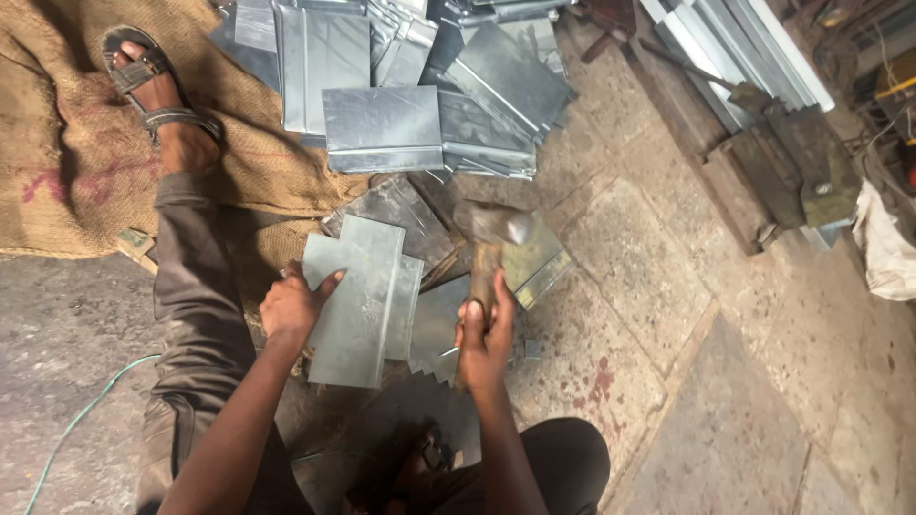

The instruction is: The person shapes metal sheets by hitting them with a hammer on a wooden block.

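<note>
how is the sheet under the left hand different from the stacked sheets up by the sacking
The sheet under the left hand lies alone, pressed down by the left hand, with the hammer in the right hand raised beside it; the stacked sheets lie untouched, overlapping in a loose pile. The held sheet looks duller grey; the stacked ones look brighter, catching more light. Both are flat rectangular grey metal pieces with a folded edge.
</note>
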